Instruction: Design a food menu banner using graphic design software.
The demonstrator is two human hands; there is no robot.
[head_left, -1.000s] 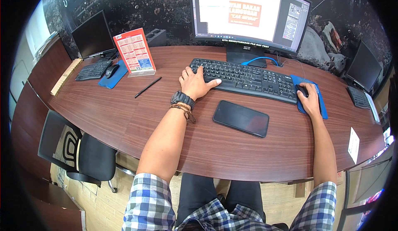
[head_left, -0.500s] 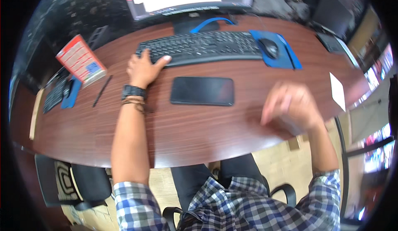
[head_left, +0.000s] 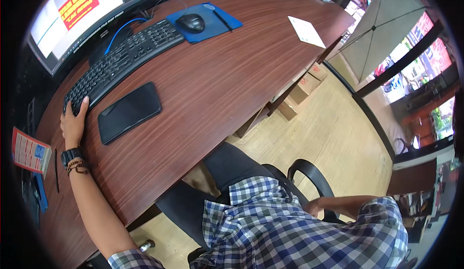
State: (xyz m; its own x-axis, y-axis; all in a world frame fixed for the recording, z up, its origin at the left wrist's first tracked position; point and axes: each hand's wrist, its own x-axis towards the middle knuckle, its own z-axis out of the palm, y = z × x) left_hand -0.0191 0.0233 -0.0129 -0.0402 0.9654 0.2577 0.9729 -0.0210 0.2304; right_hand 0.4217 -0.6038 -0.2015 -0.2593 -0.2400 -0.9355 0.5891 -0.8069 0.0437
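My left hand (head_left: 74,121) rests at the left end of a black keyboard (head_left: 121,59), its thumb and fingers apart over the keys and edge. A dark watch (head_left: 71,154) and a beaded bracelet are on that wrist. Just right of this hand, a black smartphone (head_left: 129,113) lies flat with a dark screen. Past the keyboard's far end, a black mouse (head_left: 191,22) sits on a blue mouse pad (head_left: 212,32) beside a dark pen. My right hand (head_left: 313,207) is down at my right side by the chair; its fingers are hidden behind my shirt.
A lit monitor (head_left: 116,8) stands behind the keyboard on the brown desk (head_left: 212,85). A white card (head_left: 307,31) lies near the desk's right edge. At left are a red-bordered stand card (head_left: 30,153) and a pen. A chair armrest (head_left: 311,175) and cardboard boxes (head_left: 299,90) are below.
The view has swung to the right and tilted. My right hand has dropped from above the desk to my side. My left hand has stayed on the keyboard's left end.
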